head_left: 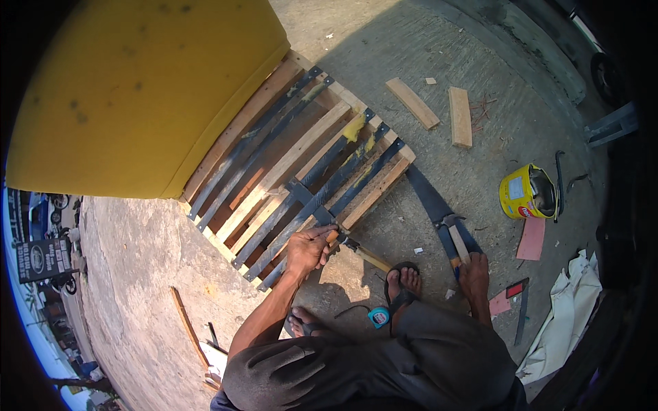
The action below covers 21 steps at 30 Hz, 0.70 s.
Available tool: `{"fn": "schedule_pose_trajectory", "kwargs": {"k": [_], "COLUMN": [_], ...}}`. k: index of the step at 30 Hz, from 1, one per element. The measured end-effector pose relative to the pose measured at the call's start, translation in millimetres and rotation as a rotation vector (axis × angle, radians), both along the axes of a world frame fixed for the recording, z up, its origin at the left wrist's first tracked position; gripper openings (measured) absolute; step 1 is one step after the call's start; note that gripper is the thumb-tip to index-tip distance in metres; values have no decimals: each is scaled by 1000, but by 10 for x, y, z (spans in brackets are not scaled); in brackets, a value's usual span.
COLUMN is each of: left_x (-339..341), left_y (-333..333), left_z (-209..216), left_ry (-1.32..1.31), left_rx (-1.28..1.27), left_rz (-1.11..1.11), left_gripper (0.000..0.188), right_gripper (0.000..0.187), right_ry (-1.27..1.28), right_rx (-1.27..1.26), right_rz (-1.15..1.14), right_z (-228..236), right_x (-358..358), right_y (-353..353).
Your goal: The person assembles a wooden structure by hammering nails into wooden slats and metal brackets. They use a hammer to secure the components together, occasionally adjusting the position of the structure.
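Note:
A wooden seat frame [404,159] lies on its side, with black rubber straps [340,166] nailed across its slats. My left hand [310,251] is closed at the frame's near edge, on the end of a black crosswise strap [300,192]. Beside its fingertips is a small orange-brown piece, partly hidden. A tool with a wooden handle [373,258] lies just right of that hand, by my foot. My right hand [474,274] is wrapped round the pale handle of a hammer [458,240]. Under the hammer is a handsaw [428,195], its blade pointing toward the frame.
Yellow upholstery [151,89] covers the frame's far left part. Wood offcuts [460,116] lie on the concrete at the far right. A yellow can [519,192], a pry bar [560,185] and white cloth [562,318] are on the right. A tape measure [378,316] sits between my feet.

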<state>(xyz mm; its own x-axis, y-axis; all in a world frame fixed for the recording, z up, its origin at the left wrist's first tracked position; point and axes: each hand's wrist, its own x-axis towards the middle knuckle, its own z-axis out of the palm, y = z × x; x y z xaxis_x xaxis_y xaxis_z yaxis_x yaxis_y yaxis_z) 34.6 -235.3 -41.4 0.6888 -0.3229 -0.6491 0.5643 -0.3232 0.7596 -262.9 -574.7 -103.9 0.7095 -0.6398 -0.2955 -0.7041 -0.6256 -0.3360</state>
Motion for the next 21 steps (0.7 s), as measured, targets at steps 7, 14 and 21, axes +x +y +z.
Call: {"fn": "schedule_pose_trajectory", "kwargs": {"k": [7,14,21], "left_x": [-72,-154,-125], "left_y": [66,70,71], "left_z": [-146,-174,-107], "left_ry": [-431,-754,-624], "left_rx": [102,148,315], "left_rz": [-178,-202,-279], "left_gripper": [21,18,15], "right_gripper": [39,59,70], "right_ry": [-171,-484,-506], "right_rx": [684,430,148], "right_rz": [-130,562,836], "right_z": [750,1051,1097], "right_x": [552,1122,1317], "right_y": [340,876,990]}}
